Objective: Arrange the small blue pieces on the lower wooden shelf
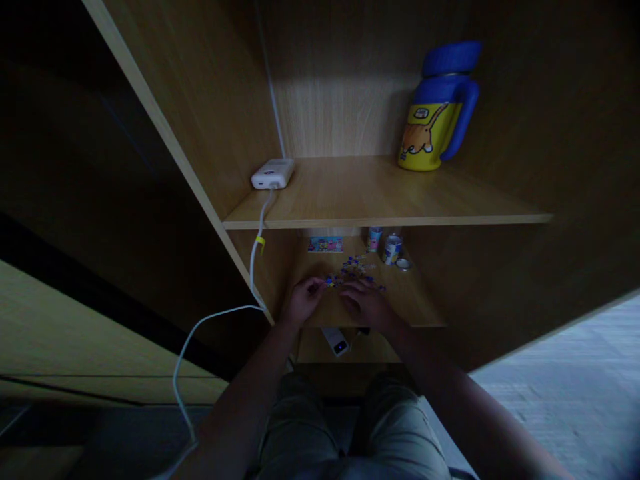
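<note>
Small blue, white and yellow pieces, seemingly jigsaw puzzle pieces [354, 267], lie scattered on the lower shelf of a wooden cabinet. At their left edge is my left hand [305, 299], its thumb and fingers closed in a pinch; what they hold, if anything, is too small to name. Close by on the right, my right hand [366, 303] reaches over the near pieces with its fingers apart and slightly bent. Behind the pieces a colourful picture card [325, 245] lies flat. Two small printed tins [392, 249] stand at the back right, beside a round metal lid [403, 265].
Above my hands, an upper shelf [345, 190] carries a white device [273, 174] with a cable [253, 260] hanging down the left side, and a blue and yellow handled bottle [434, 110]. A white power bank [335, 341] with a lit display lies below.
</note>
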`<state>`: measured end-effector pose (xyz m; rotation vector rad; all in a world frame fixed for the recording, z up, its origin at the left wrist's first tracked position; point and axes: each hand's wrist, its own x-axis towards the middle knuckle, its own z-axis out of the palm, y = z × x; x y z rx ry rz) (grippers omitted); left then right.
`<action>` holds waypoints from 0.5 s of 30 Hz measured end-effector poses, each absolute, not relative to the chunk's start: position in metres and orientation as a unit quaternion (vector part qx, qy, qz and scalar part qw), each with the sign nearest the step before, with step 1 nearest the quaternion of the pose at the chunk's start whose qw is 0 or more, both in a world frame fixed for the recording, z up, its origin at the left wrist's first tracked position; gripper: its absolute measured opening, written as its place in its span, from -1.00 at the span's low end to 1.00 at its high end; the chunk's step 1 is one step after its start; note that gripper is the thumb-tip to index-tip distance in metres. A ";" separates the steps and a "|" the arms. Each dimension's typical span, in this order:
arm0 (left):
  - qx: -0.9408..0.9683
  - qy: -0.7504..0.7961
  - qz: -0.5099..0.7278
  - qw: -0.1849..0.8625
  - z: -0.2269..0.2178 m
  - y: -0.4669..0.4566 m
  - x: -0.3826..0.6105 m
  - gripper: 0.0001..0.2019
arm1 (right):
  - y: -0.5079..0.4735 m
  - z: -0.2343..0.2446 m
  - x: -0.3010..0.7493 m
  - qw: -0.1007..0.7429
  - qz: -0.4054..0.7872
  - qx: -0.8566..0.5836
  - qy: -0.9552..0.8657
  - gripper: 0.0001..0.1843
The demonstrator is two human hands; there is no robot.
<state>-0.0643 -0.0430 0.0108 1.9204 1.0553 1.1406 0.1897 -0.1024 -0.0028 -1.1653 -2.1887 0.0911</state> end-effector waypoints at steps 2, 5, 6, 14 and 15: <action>0.750 0.374 0.421 0.346 0.011 -0.045 -0.062 -0.81 | -0.102 -0.006 0.192 0.328 0.035 -0.433 -0.839 -0.61; 0.769 0.347 0.391 0.366 0.011 -0.044 -0.059 -0.78 | -0.103 -0.008 0.192 0.324 0.037 -0.421 -0.846 -0.53; 0.773 0.342 0.383 0.372 0.011 -0.044 -0.058 -0.76 | -0.103 -0.007 0.192 0.322 0.040 -0.416 -0.849 -0.51; 0.767 0.358 0.363 0.389 0.013 -0.041 -0.060 -0.77 | -0.108 0.004 0.191 0.342 0.063 -0.397 -0.849 -0.65; 0.765 0.368 0.365 0.382 0.013 -0.041 -0.061 -0.78 | -0.108 0.004 0.191 0.342 0.062 -0.398 -0.849 -0.67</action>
